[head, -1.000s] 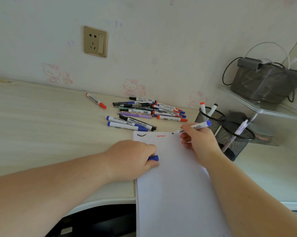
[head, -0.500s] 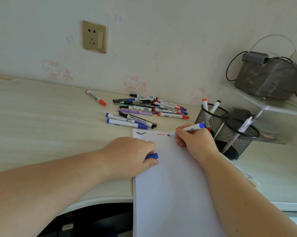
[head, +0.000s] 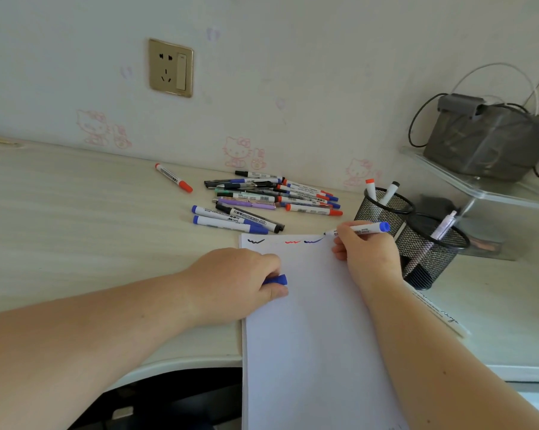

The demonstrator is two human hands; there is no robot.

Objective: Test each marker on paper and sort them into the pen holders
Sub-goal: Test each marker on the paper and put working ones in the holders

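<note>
- Your right hand point(head: 367, 256) pinches the blue marker point(head: 359, 229) near its tip, fingers curled round the barrel. The tip sits at the top right corner of the paper point(head: 308, 336), at the end of a blue squiggle point(head: 313, 241). The ink looks solid, so judge this marker as working.
- Your left hand point(head: 237, 280) is curled round the blue cap point(head: 276, 279), its knuckles resting on the left edge of the paper. Keep that weight there so the sheet does not slide while you write.
- Lift the tip straight off the sheet before you move away. It is right at the paper's edge, and a sideways drag would mark the desk point(head: 75, 228).
- Bring cap and marker together over the paper and press the cap fully home, so the tip cannot dry out.
- Two mesh holders stand just right of your hand. The nearer-to-wall holder point(head: 383, 212) has a red-ended and a black-ended marker, and their squiggles show black point(head: 255, 241) and red point(head: 292, 242). So this working blue probably belongs there. The other holder point(head: 429, 252) has a pale purple pen.
- Drop it in upright, without knocking the rim.
- The untested pile point(head: 262, 200) lies near the wall, with one red marker point(head: 173, 177) apart to its left. Start the next squiggle on a fresh row, as this row is full.
</note>
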